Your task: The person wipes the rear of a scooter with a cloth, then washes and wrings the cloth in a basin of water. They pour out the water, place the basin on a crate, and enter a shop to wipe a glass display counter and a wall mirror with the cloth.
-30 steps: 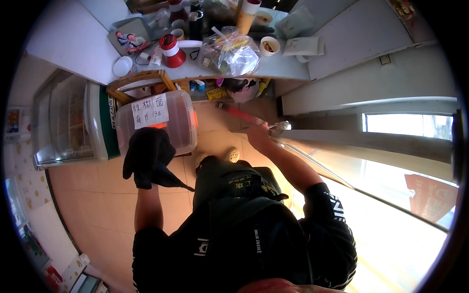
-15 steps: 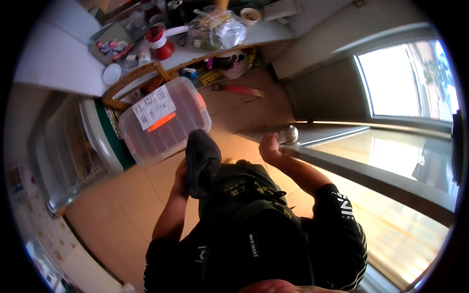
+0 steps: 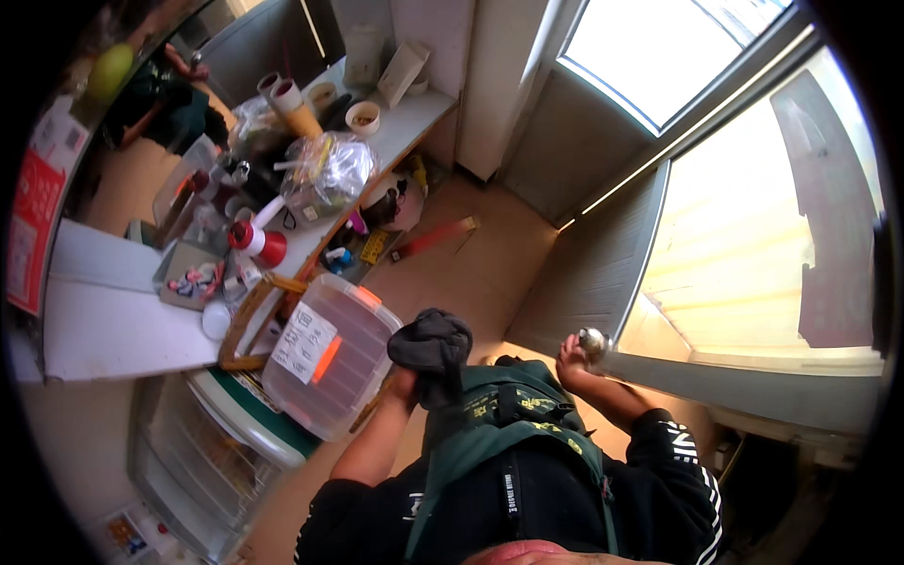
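Note:
My left hand (image 3: 403,384) is closed round a bunched dark grey cloth (image 3: 433,344), held up in front of my green apron (image 3: 508,405). Over on the right, my right hand (image 3: 573,365) has its fingers curled against the left side of a round, shiny metal door knob (image 3: 594,343). The knob is on a grey door (image 3: 603,264) with a bright glass panel. Part of the grip is hidden by the hand itself.
A lidded clear plastic box (image 3: 353,358) with orange latches stands left of the cloth. Behind it, a cluttered counter (image 3: 414,118) carries a red-and-white megaphone (image 3: 259,243), bowls and plastic bags. A long red box (image 3: 433,240) lies on the tiled floor.
My view has turned, so the mirror and more counter show at left. The cloth stays in my left hand. My right hand remains at the knob, with its fingers now more visible.

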A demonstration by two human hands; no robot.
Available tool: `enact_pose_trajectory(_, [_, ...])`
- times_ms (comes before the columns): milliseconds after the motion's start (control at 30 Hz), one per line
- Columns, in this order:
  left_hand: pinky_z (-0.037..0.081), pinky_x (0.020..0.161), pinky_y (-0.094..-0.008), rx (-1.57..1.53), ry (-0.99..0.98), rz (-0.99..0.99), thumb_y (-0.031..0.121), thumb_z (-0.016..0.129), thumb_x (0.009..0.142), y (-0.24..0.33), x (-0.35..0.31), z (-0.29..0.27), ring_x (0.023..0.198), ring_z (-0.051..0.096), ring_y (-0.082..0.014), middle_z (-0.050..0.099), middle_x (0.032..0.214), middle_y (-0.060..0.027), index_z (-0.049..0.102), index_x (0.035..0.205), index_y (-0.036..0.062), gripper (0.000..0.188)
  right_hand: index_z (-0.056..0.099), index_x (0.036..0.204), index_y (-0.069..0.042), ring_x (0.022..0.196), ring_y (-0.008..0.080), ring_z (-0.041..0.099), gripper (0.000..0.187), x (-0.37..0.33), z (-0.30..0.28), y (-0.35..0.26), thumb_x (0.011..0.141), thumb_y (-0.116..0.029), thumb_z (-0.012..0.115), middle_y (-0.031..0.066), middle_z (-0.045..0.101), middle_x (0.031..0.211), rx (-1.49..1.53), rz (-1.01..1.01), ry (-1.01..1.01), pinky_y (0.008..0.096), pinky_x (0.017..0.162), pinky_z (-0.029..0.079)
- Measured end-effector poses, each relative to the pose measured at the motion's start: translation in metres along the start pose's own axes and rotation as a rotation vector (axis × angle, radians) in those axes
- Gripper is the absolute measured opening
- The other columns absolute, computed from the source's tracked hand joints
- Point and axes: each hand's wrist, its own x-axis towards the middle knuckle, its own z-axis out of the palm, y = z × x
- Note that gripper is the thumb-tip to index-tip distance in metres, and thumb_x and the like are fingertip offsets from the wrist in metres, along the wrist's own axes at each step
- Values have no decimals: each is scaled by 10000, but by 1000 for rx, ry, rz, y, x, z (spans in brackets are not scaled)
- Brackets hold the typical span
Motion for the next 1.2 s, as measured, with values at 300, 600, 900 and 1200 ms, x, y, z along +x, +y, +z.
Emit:
enact_pose_trajectory(300, [535,918,-289,155,-111,-5,207,581,1010,-12,76,5,1007,629,-160,638,1086,-64,610,1156,20,239,649,1296,15,1385,517,400,448,-37,108,8,1001,-236,423,276,546,1402,149,54,96,770,1140,202])
enact_pose_trajectory(600, [521,938,-289,272,123,69,270,561,1039,1,159,-28,1013,617,-158,645,1114,-55,622,1141,65,236,669,1147,-89,1141,356,589,396,89,-87,121,763,-124,760,148,649,1161,1433,421,535,445,1006,485])
enact_pose_trajectory(900, [506,1015,-358,-4,387,-100,284,576,1028,-8,314,-135,1125,628,-212,641,1250,-120,588,1318,18,393,715,721,-64,564,183,614,111,413,9,122,822,-103,691,80,659,643,1882,-240,-55,332,490,473])
enact_pose_trajectory(1200, [511,988,-337,-131,605,-469,209,584,1023,-49,503,-361,1105,653,-189,677,1218,-124,625,1311,-33,378,676,1007,-26,742,207,696,235,759,37,101,910,-227,751,119,719,969,2753,308,-524,323,546,541])
